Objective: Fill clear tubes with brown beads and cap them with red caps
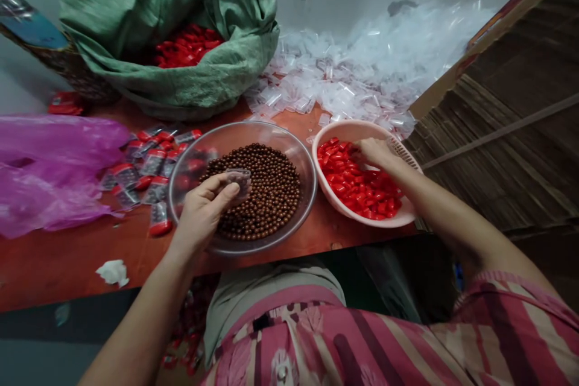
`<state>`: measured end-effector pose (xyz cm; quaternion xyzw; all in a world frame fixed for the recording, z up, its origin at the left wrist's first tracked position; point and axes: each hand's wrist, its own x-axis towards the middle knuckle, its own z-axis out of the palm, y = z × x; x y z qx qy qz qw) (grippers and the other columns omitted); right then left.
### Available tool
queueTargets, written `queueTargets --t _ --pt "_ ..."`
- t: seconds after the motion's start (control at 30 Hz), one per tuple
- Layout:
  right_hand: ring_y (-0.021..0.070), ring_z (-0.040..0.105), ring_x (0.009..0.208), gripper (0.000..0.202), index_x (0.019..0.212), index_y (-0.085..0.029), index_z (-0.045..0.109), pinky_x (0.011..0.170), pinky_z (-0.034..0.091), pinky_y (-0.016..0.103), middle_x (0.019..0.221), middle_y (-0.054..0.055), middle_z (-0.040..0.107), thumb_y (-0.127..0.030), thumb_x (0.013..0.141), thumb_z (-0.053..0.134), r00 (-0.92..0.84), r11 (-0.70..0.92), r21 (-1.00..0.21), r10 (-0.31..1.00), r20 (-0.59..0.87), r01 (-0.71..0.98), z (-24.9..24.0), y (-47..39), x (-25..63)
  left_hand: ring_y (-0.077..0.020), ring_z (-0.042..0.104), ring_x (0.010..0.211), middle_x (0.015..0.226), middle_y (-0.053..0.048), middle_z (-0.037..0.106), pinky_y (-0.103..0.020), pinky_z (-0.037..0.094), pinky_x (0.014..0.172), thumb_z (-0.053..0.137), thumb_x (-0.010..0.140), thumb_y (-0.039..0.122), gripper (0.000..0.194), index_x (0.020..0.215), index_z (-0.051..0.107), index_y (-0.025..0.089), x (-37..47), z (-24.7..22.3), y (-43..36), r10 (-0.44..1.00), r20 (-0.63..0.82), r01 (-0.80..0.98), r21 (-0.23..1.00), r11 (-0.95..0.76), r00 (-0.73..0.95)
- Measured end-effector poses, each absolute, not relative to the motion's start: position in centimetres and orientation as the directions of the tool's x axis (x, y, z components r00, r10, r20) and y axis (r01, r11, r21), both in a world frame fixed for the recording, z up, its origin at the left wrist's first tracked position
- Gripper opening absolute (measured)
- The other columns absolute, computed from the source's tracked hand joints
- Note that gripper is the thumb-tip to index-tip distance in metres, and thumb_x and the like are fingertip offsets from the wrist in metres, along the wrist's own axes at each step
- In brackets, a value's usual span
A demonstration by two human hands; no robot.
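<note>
My left hand (202, 210) holds a small clear plastic container (239, 180) over a clear glass bowl (298, 157) full of small brown beads (262, 193). My right hand (371, 151) reaches into a pink bowl (353, 129) of red caps (362, 184), its fingers down among the caps at the bowl's far side; whether it grips one is hidden.
A green sack (181, 30) holding more red caps stands at the back left. A heap of clear plastic containers (357, 72) lies behind the bowls. Several filled containers with red caps (149, 172) lie left of the glass bowl, beside a purple plastic bag (49, 169). Cardboard (511, 114) stands at right.
</note>
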<state>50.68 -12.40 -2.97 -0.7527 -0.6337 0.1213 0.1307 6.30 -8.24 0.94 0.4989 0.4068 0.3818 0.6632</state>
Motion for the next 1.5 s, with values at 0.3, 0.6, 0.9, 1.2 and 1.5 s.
queueTargets --t 0.3,0.6,0.9,1.2,1.5 --pt "0.0198 0.059 0.066 0.025 0.061 -0.021 0.053 0.065 0.047 0.034 0.06 0.006 0.059 -0.034 0.078 0.065 0.291 -0.263 -0.38 0.956 0.017 0.887 -1.0 -12.9 49.4 -0.0226 0.073 0.093 0.107 -0.008 0.074 -0.035 0.062 0.083 0.078 0.073 0.039 0.035 0.101 0.071 0.018 6.3 1.2 -8.5 0.9 -0.128 -0.145 0.968 0.204 0.416" --pt "0.0184 0.062 0.071 0.035 0.096 -0.02 0.06 0.067 0.048 0.032 0.082 0.004 0.067 -0.046 0.075 0.072 0.046 0.097 -0.661 0.98 0.195 0.744 5.3 -12.3 33.5 -0.0251 0.068 0.108 0.129 -0.011 0.066 -0.031 0.061 0.077 0.081 0.069 0.039 0.034 0.095 0.07 0.019 7.2 2.7 -9.3 0.819 -0.112 -0.3 0.896 0.328 0.562" --pt "0.0279 0.065 0.107 0.04 0.129 -0.022 0.06 0.085 0.055 0.038 0.124 0.012 0.065 -0.025 0.091 0.051 -0.247 0.353 -0.316 0.911 0.33 0.881 3.4 -11.3 23.8 -0.0144 0.068 0.086 0.1 -0.006 0.074 -0.026 0.055 0.08 0.082 0.066 0.042 0.04 0.094 0.07 0.016 6.8 1.2 -8.9 0.895 -0.072 -0.456 0.841 0.292 0.439" --pt "0.0238 0.068 0.097 0.034 0.112 -0.023 0.068 0.091 0.054 0.041 0.107 0.005 0.073 -0.041 0.082 0.067 -0.015 0.235 -0.833 0.965 0.263 0.5 3.7 -10.4 25.4 -0.0209 0.067 0.102 0.11 -0.008 0.073 -0.034 0.054 0.088 0.072 0.078 0.043 0.033 0.099 0.07 0.018 6.3 1.0 -8.8 0.89 0.071 -0.361 0.926 0.109 0.451" --pt "0.0217 0.066 0.08 0.024 0.102 -0.024 0.07 0.076 0.052 0.035 0.091 0.007 0.071 -0.041 0.086 0.064 -0.413 0.52 -0.459 0.854 0.317 0.721 7.9 -10.5 25.4 -0.0199 0.07 0.096 0.103 -0.003 0.076 -0.028 0.05 0.09 0.061 0.087 0.03 0.025 0.106 0.074 0.02 5.5 0.9 -8.8 0.873 0.283 0.05 0.943 -0.329 0.397"
